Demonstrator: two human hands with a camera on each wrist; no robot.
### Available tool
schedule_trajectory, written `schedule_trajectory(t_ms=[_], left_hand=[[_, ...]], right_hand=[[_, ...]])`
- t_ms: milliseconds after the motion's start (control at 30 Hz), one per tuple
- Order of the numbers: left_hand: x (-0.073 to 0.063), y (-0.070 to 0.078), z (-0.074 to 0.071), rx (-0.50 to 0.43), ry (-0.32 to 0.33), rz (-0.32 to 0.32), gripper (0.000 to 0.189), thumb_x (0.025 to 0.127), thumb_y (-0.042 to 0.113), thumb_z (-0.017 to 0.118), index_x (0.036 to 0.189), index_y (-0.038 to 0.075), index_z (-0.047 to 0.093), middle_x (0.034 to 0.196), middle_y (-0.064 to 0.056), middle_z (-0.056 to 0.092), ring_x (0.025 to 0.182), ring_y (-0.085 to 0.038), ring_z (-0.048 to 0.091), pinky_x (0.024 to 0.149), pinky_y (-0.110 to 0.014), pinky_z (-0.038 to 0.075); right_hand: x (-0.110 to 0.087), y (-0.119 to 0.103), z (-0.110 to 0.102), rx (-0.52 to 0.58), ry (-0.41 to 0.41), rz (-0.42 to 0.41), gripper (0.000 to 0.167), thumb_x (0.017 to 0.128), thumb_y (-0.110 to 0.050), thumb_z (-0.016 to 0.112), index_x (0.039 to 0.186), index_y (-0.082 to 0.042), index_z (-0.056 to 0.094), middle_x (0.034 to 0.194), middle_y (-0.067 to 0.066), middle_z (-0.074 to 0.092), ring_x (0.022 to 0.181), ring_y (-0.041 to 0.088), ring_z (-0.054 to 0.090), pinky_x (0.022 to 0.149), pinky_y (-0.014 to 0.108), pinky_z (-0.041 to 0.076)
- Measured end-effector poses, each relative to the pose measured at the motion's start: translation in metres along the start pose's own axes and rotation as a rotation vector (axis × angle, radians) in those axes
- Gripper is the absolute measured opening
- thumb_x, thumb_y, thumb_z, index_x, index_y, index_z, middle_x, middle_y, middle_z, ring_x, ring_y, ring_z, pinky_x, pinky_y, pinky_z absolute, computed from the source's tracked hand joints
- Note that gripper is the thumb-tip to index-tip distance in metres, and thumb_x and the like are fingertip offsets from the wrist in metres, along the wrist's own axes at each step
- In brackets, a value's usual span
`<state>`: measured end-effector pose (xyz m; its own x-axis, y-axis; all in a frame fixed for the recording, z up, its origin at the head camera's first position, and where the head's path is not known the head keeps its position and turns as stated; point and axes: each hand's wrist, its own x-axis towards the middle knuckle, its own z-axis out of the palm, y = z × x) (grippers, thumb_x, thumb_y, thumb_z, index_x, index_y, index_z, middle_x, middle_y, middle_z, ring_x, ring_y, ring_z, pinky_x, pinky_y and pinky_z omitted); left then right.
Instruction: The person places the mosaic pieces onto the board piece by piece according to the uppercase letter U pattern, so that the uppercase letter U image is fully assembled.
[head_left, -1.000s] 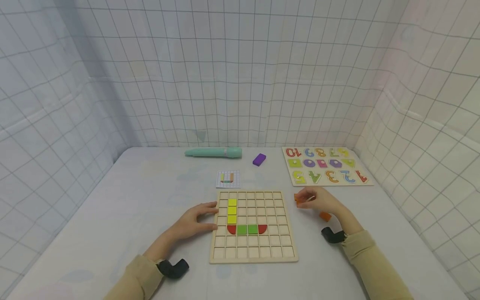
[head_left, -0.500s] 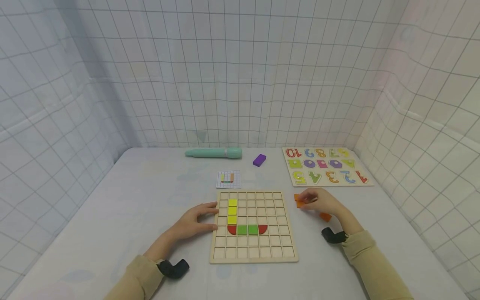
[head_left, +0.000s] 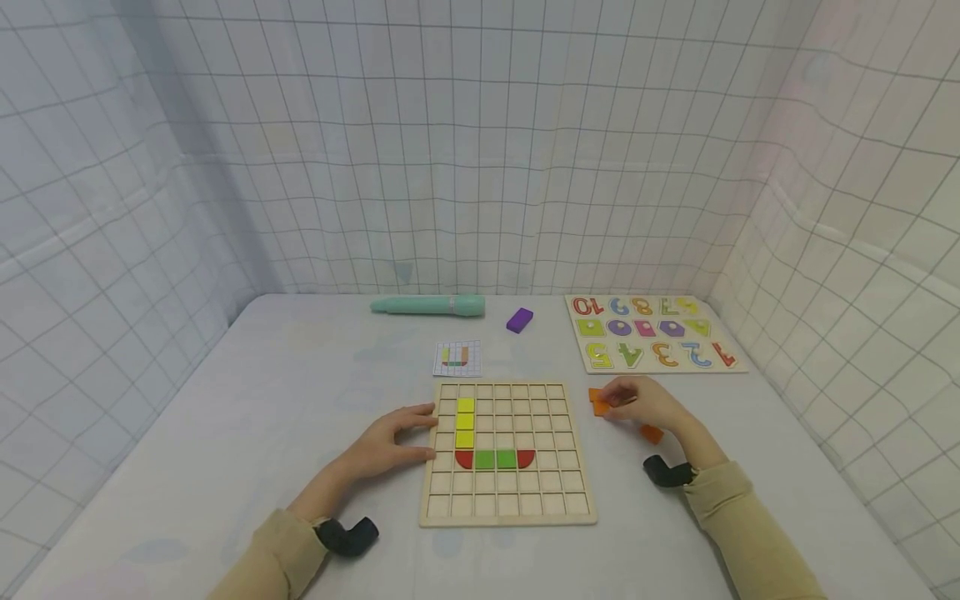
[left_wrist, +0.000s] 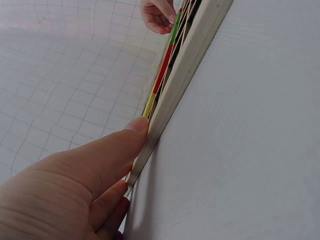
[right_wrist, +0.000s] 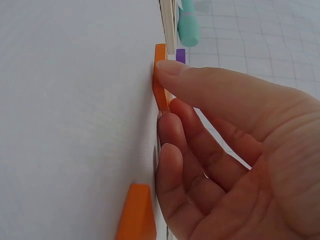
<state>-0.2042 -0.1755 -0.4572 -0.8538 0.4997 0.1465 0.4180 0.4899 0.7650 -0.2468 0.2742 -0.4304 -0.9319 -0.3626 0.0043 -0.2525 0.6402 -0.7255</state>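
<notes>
A square wooden grid board (head_left: 507,508) lies flat on the table, holding three yellow squares (head_left: 465,422), two green squares (head_left: 496,459) and two red quarter-round tiles (head_left: 526,459) in its cells. My left hand (head_left: 382,442) rests at the board's left edge, thumb and fingertips touching the frame (left_wrist: 172,95). To the right of the board, my right hand (head_left: 637,402) pinches an orange tile (right_wrist: 159,80) at the tabletop, thumb on its near side. A second orange tile (head_left: 594,394) adjoins it. Another orange piece (head_left: 651,434) lies under the wrist side of that hand.
Behind the board lies a small pattern card (head_left: 457,358) with a coloured U-shape. Farther back are a teal marker-shaped object (head_left: 427,306) and a purple block (head_left: 519,320). A number-and-shape puzzle board (head_left: 652,333) sits at the back right. Gridded white cloth surrounds the table.
My right hand has shifted very slightly toward me and right, so two orange tiles show more plainly at its fingertips. The left hand and the board stay put.
</notes>
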Motion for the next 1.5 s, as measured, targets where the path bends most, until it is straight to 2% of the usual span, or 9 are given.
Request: schedule_trajectory(t_ms=[267,500,667,933,1233,1500], left_hand=[[0.0012,-0.0027,-0.0004,-0.007,-0.007,-0.021,0.054,0.079,0.035,0.075,0.125,0.009,0.062,0.142,-0.009,0.044,0.135,-0.033,0.031,0.109,-0.054,0.023],[0.0003,0.0002,-0.0005,0.009,0.002,0.007,0.053,0.081,0.032,0.074,0.124,0.006,0.061,0.142,-0.013,0.044,0.133,-0.037,0.033,0.106,-0.056,0.025],[0.0002,0.0062,-0.0020,-0.018,-0.004,-0.011,0.052,0.080,0.028,0.075,0.124,0.005,0.061,0.142,-0.013,0.043,0.134,-0.036,0.032,0.108,-0.054,0.024],[0.0012,0.0003,-0.0017,-0.001,-0.013,-0.008,0.054,0.080,0.034,0.075,0.124,0.006,0.062,0.142,-0.012,0.044,0.134,-0.035,0.033,0.107,-0.054,0.025],[0.0006,0.0016,-0.0011,-0.015,-0.010,0.006,0.052,0.080,0.030,0.075,0.124,0.005,0.062,0.141,-0.014,0.045,0.133,-0.037,0.034,0.106,-0.056,0.025],[0.0007,0.0029,-0.0007,-0.008,-0.010,-0.024,0.054,0.080,0.033,0.075,0.124,0.006,0.061,0.142,-0.012,0.044,0.134,-0.035,0.033,0.108,-0.054,0.025]], right_hand=[[0.0006,0.0014,-0.0003,0.001,-0.011,0.011,0.029,0.075,-0.013,0.079,0.100,-0.004,0.068,0.093,0.004,0.066,0.086,0.019,0.058,0.079,0.034,0.049],[0.0005,0.0006,-0.0009,0.025,-0.006,0.035,0.030,0.075,-0.012,0.079,0.100,-0.002,0.067,0.093,0.005,0.065,0.085,0.019,0.059,0.078,0.034,0.049],[-0.0006,-0.0018,-0.0014,0.008,-0.014,0.025,0.029,0.075,-0.012,0.079,0.099,-0.002,0.067,0.090,0.004,0.064,0.084,0.019,0.058,0.077,0.033,0.050],[-0.0005,-0.0010,-0.0017,-0.005,-0.029,0.010,0.029,0.074,-0.015,0.080,0.099,-0.004,0.068,0.089,0.003,0.065,0.084,0.018,0.058,0.076,0.031,0.049],[0.0006,0.0011,-0.0002,-0.015,-0.037,0.024,0.028,0.073,-0.017,0.081,0.097,-0.008,0.068,0.089,0.000,0.065,0.083,0.017,0.058,0.075,0.030,0.049],[-0.0005,-0.0017,0.0003,-0.024,-0.065,0.027,0.028,0.073,-0.019,0.081,0.097,-0.009,0.068,0.091,-0.001,0.066,0.083,0.017,0.058,0.075,0.031,0.049]])
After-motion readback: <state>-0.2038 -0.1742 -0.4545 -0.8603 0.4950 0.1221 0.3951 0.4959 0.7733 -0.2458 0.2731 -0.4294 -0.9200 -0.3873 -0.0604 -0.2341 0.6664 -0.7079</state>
